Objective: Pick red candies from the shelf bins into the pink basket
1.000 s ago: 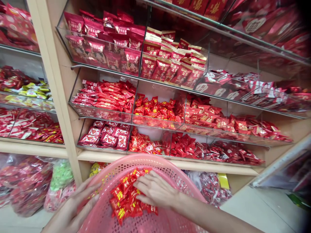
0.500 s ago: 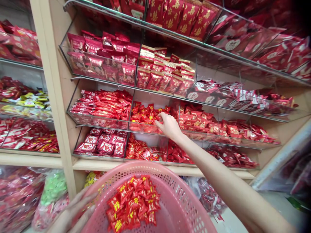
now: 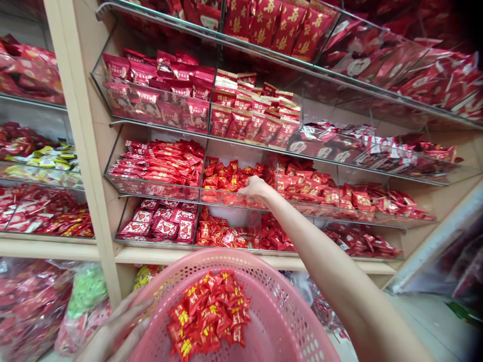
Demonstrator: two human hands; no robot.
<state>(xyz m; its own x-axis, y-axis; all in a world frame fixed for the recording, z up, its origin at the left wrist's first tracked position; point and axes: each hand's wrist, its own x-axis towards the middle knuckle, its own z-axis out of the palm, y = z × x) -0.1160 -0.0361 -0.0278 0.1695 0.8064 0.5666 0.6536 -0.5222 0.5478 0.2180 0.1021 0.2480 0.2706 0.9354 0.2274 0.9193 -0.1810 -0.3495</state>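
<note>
My left hand (image 3: 112,329) spread against the pink basket (image 3: 277,319), red packets (image 3: 211,314) inside it, right hand (image 3: 254,187) at a bin (image 3: 221,196) beyond it, grip unclear

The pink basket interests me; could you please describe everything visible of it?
The pink basket looks like plastic, round, with a rim and many small holes. Its mouth faces up; the frame cuts off its near part. It is in front of the shelves, red packets piled inside, the left hand against its left side. Its support is hidden.
</note>
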